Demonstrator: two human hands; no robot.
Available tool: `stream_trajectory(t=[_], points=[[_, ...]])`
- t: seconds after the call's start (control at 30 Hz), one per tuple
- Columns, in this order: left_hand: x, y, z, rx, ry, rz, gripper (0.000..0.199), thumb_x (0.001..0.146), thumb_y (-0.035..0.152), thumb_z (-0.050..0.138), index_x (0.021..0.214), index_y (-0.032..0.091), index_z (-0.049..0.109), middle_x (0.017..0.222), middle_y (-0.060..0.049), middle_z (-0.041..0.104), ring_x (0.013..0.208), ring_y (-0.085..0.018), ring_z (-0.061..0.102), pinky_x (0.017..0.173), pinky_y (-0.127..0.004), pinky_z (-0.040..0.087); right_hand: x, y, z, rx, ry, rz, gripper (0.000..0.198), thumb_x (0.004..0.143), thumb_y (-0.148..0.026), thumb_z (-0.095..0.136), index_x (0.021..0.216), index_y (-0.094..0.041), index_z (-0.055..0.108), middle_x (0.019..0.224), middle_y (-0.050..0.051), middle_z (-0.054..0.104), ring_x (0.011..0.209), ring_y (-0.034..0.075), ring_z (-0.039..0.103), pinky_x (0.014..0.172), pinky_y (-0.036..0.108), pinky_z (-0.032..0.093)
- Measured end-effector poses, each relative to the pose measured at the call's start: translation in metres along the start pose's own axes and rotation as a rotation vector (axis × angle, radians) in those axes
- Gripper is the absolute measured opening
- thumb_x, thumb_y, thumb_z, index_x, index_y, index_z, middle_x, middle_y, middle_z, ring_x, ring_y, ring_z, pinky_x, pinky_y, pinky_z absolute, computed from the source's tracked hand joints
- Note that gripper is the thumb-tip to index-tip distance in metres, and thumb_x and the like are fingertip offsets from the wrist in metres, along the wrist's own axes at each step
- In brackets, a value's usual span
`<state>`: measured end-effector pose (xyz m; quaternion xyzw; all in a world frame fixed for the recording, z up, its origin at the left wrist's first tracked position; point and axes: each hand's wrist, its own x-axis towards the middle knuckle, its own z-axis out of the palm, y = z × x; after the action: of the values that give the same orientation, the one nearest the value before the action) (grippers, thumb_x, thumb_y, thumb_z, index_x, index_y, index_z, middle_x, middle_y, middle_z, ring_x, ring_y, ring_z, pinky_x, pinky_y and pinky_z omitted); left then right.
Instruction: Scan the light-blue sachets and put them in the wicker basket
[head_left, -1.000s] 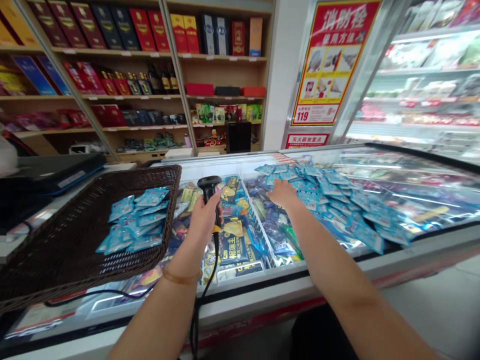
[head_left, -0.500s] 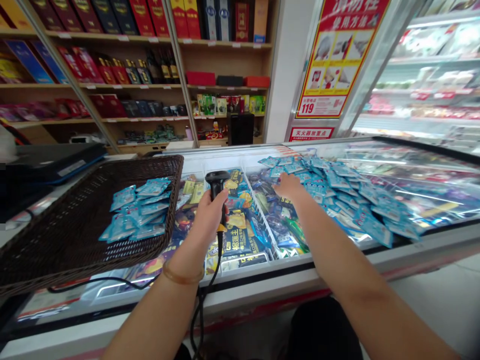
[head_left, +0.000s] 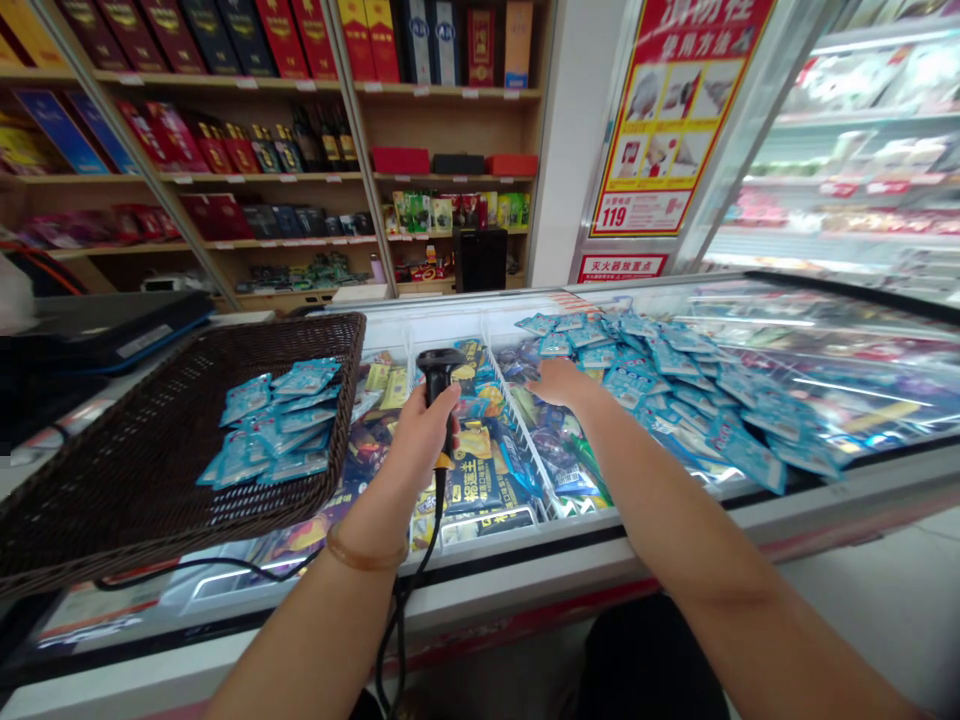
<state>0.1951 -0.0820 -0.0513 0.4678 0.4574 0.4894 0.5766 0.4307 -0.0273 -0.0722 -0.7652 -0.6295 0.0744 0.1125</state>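
My left hand [head_left: 427, 425] is closed around the handle of a black barcode scanner [head_left: 439, 378], held upright above the glass-topped freezer [head_left: 517, 552]. A black cable [head_left: 435, 535] runs down from the scanner's base. My right hand [head_left: 559, 384] is closed, its fingers curled down over the freezer glass; whether anything is in them is hidden. Just beyond it lies one blue packet [head_left: 555, 345], at the near-left edge of a large pile of blue packets [head_left: 675, 375]. A smaller stack of blue packets [head_left: 277, 425] sits inside the brown woven basket [head_left: 346, 420] on the left.
Under the glass are wire dividers [head_left: 517, 415] and frozen goods in coloured bags. A black and blue device [head_left: 150, 335] stands behind the basket at left. Shelves of boxes and bottles [head_left: 262, 145] line the back; a red poster [head_left: 645, 130] hangs on the wall.
My right hand has moved a little left and toward me, away from the packet pile. The scanner in my left hand has shifted slightly to the right and down.
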Motion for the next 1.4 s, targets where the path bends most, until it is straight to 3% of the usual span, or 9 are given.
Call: stream_trajectory(t=[0.13,0.23,0.33,0.43,0.53,0.7,0.83,1.1,1.4], points=[[0.003,-0.002,-0.002,-0.008,0.000,0.003,0.030,0.074,0.039,0.074,0.084,0.020,0.053,0.061,0.004,0.056,0.039,-0.008,0.047,0.036,-0.022,0.037,-0.006,-0.008,-0.008,0.019,0.071,-0.099,0.043,0.096,-0.036,0.053,0.131,-0.013,0.063,0.132,0.016,0.065,0.127,0.026,0.059,0.106,0.031,0.042],[0.004,-0.004,-0.002,-0.008,-0.007,0.011,0.030,0.074,0.040,0.075,0.083,0.021,0.053,0.062,0.004,0.056,0.039,-0.009,0.048,0.037,-0.022,0.038,-0.004,-0.003,-0.011,-0.038,0.170,0.038,0.058,0.097,-0.052,0.047,0.126,-0.004,0.064,0.129,0.025,0.064,0.129,0.035,0.056,0.106,0.040,0.041],[0.004,-0.006,-0.002,0.001,-0.017,0.009,0.030,0.074,0.040,0.075,0.083,0.021,0.054,0.062,0.003,0.056,0.039,-0.009,0.048,0.037,-0.022,0.038,-0.004,-0.001,-0.006,-0.036,0.042,0.131,0.086,0.088,-0.078,0.038,0.116,-0.002,0.069,0.126,0.031,0.062,0.126,0.042,0.056,0.101,0.046,0.044],[0.004,-0.008,-0.003,0.012,-0.032,0.005,0.032,0.072,0.042,0.077,0.083,0.021,0.056,0.062,0.003,0.057,0.039,-0.009,0.048,0.037,-0.023,0.038,-0.003,-0.007,0.003,-0.040,0.010,0.085,0.091,0.070,-0.083,0.062,0.120,-0.007,0.067,0.133,0.028,0.058,0.130,0.042,0.052,0.102,0.045,0.044],[0.004,-0.009,-0.003,0.013,-0.038,0.007,0.033,0.072,0.042,0.078,0.085,0.021,0.056,0.063,0.003,0.058,0.040,-0.009,0.049,0.036,-0.022,0.037,-0.001,-0.010,0.012,0.002,0.025,0.026,0.082,0.056,-0.064,0.085,0.116,-0.011,0.066,0.130,0.024,0.060,0.127,0.041,0.053,0.101,0.044,0.044],[0.003,-0.009,-0.002,0.025,-0.039,0.012,0.035,0.071,0.045,0.077,0.083,0.020,0.055,0.062,0.004,0.057,0.039,-0.008,0.048,0.036,-0.022,0.037,0.009,-0.003,0.014,0.488,0.208,-0.051,0.051,0.060,-0.025,0.085,0.105,-0.017,0.063,0.095,0.006,0.070,0.092,0.024,0.067,0.083,0.034,0.050],[0.000,-0.007,-0.003,0.004,-0.102,0.030,0.038,0.070,0.047,0.078,0.083,0.020,0.055,0.063,0.004,0.057,0.040,-0.008,0.048,0.036,-0.021,0.037,0.016,0.001,0.012,1.007,0.236,-0.003,0.036,0.061,-0.021,0.081,0.092,-0.019,0.063,0.066,-0.005,0.061,0.062,0.015,0.059,0.062,0.027,0.047],[-0.008,-0.001,-0.005,-0.031,-0.338,0.098,0.037,0.073,0.048,0.075,0.084,0.019,0.054,0.057,0.005,0.054,0.039,-0.008,0.047,0.037,-0.021,0.034,0.019,0.005,0.009,1.491,0.102,0.306,0.013,0.076,-0.006,0.066,0.081,-0.018,0.065,0.062,-0.004,0.065,0.059,0.011,0.059,0.064,0.024,0.050],[-0.013,0.000,-0.001,-0.086,-0.308,0.089,0.039,0.070,0.044,0.077,0.089,0.019,0.054,0.073,0.003,0.058,0.047,-0.007,0.051,0.038,-0.021,0.037,0.017,0.003,-0.004,1.953,0.016,0.404,0.017,0.089,-0.007,0.046,0.089,-0.019,0.058,0.075,0.001,0.068,0.070,0.014,0.067,0.071,0.029,0.060]])
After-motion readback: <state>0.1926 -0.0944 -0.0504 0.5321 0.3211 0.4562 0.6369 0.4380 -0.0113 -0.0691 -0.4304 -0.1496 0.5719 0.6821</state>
